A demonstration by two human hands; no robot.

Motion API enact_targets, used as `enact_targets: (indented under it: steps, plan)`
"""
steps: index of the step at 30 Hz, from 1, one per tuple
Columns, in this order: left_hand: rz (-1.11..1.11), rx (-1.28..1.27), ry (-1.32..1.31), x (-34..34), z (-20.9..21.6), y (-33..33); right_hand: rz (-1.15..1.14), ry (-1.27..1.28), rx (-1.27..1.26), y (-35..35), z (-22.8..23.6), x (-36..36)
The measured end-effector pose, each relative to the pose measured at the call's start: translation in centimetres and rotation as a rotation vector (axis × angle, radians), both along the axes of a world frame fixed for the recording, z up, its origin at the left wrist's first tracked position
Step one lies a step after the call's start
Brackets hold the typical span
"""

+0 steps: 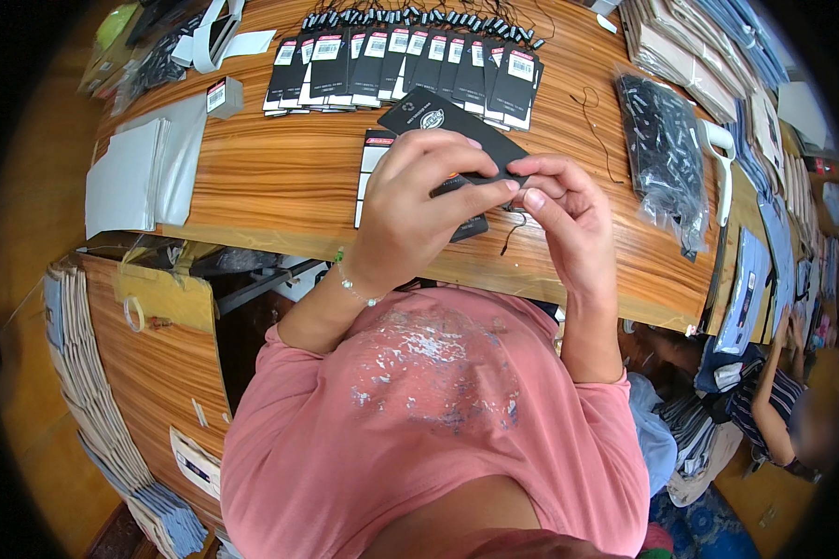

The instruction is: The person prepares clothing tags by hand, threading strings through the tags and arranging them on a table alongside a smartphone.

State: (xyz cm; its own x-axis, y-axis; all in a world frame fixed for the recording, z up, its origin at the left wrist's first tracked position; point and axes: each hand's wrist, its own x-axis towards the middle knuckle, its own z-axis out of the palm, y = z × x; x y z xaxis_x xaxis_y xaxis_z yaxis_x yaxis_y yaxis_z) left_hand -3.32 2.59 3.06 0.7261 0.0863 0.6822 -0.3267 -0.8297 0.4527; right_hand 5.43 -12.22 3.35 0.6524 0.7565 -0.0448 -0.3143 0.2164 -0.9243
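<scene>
Over the near part of the table, my left hand (418, 191) is closed on a black cardboard hang tag (452, 116), which it holds at a slant. My right hand (573, 210) pinches at the tag's near right corner, its thumb and fingertips meeting those of the left. A short black string (509, 238) dangles below the right fingertips; its upper end is hidden between them. More tags, one with a white label (368, 177), lie partly covered under my left hand. Beyond both hands, several black hang tags (435, 65) overlap in a row, their strings gathered at the far side.
A clear plastic bag of black strings (664, 149) lies right, next to a white handled tool (721, 163). White sheets (126, 177) and a small white box (225, 97) sit left. Folded garments (690, 65) are stacked far right. Another person (764, 401) is at the lower right.
</scene>
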Motion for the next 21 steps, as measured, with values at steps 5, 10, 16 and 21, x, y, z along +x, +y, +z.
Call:
enact_targets:
  steps: [5,10,16,21]
  plan:
    - [-0.125,0.224,-0.064,0.1,-0.5,0.8,-0.076,0.272,0.075,0.4,-1.8,-0.6]
    - [-0.219,-0.177,0.071,-0.3,-2.5,0.8,-0.347,0.048,0.21,0.8,-1.9,0.9]
    - [-0.175,-0.825,0.37,-1.5,-4.5,1.2,-0.2,-0.086,0.358,1.2,-0.6,0.6]
    - [-0.025,-0.492,0.416,-1.6,-5.8,6.4,-0.056,-0.116,0.196,2.0,-0.4,-0.3]
